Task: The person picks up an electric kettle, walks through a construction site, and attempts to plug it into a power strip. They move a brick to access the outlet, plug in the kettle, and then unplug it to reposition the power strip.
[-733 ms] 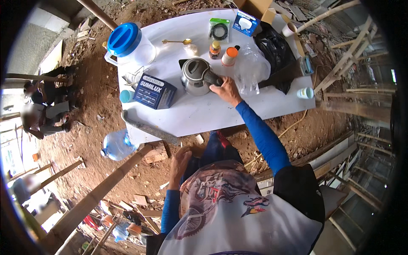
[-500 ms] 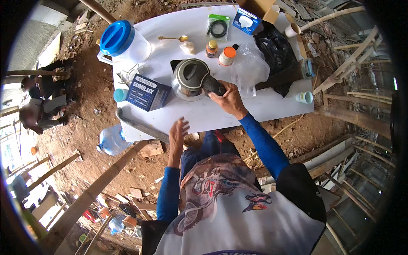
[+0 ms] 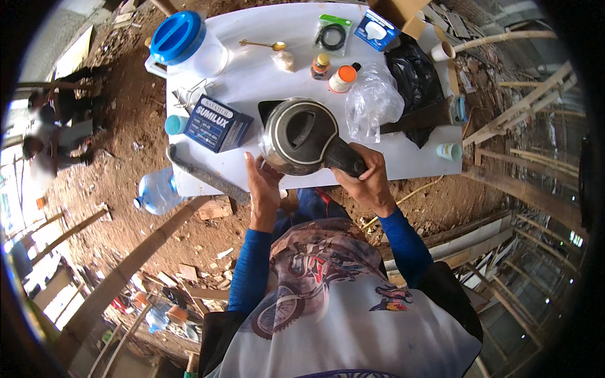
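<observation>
Left: blue box (image 3: 217,124) on the worktop (image 3: 416,155). Left hand (image 3: 263,189): fingers apart, beside the kettle (image 3: 296,135); contact unclear. Centre: kettle, held over the worktop's near side, apparently being steadied; any move calls for keeping it level. Right hand (image 3: 370,183): clamped round its handle (image 3: 344,157).

black-and-silver metal kettle (image 3: 302,135): one
blue printed cardboard boxes (image 3: 217,124): two
slim gold spoon (image 3: 263,45): one
blue-lidded clear jug (image 3: 196,47): one
</observation>
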Available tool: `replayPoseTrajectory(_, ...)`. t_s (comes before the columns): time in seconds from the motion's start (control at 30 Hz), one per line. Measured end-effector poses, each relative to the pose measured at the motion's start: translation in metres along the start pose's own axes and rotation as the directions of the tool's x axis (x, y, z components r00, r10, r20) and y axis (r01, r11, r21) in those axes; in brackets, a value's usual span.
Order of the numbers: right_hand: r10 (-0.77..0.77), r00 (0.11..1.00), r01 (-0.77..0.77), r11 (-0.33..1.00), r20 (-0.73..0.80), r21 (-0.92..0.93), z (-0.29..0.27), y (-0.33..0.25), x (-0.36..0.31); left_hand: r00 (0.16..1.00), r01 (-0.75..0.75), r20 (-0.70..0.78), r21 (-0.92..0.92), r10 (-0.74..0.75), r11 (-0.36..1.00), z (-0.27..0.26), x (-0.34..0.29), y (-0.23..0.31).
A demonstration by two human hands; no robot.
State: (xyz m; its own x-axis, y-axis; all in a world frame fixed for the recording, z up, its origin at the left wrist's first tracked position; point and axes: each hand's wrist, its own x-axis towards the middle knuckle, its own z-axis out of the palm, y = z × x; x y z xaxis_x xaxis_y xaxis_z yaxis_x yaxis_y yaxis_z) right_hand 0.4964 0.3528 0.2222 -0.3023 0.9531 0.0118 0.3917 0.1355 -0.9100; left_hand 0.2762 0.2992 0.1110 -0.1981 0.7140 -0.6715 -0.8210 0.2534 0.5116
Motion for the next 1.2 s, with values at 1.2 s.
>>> replayPoseTrajectory(1.2,-0.377,0.075,0.342,0.879,0.923,0.331,0.477,-0.262,-0.308,-0.265,-0.148,-0.527,0.85,0.807,0.506,-0.417,-0.543,-0.007)
